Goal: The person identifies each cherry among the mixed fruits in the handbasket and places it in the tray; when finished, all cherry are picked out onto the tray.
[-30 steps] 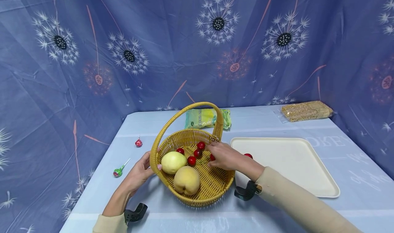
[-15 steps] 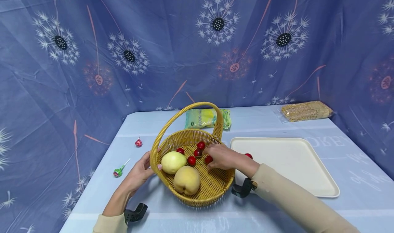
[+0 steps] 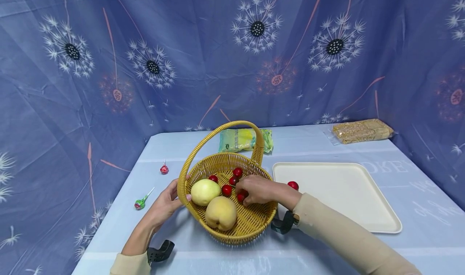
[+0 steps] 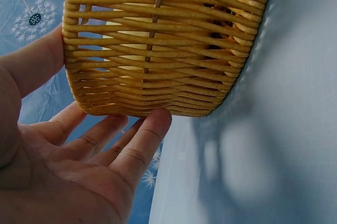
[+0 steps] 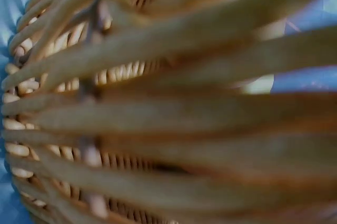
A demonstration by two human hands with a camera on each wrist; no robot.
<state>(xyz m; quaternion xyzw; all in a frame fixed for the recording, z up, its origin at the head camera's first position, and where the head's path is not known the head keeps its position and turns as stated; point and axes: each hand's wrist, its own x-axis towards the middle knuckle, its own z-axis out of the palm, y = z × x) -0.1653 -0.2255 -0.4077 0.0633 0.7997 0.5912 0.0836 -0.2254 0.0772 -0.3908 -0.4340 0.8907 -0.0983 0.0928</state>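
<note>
A: How is the wicker basket (image 3: 237,239) supported?

B: It is set on a pale blue cloth (image 3: 196,263), its arched handle (image 3: 218,129) raised. The basket's left side is grasped by the left hand (image 3: 168,202), thumb and fingers being placed on either side of the handle's base.

A: And the right hand (image 3: 258,190)?

B: It is lowered inside the basket, where a red cherry (image 3: 241,196) is pinched between thumb and fingers. In the right wrist view, the hand is hidden behind blurred wickerwork.

A: What else is contained in the basket?

B: Four more cherries (image 3: 227,190) are scattered over its far half; a pale yellow fruit (image 3: 205,192) and a peach (image 3: 220,213) are seated along its left and near sides.

A: What is arranged around it?

B: Two lollipops (image 3: 139,204) are laid left of the basket, a green packet (image 3: 234,141) behind it, and a white tray (image 3: 338,198) to its right, on which another cherry (image 3: 293,185) is seen.
</note>
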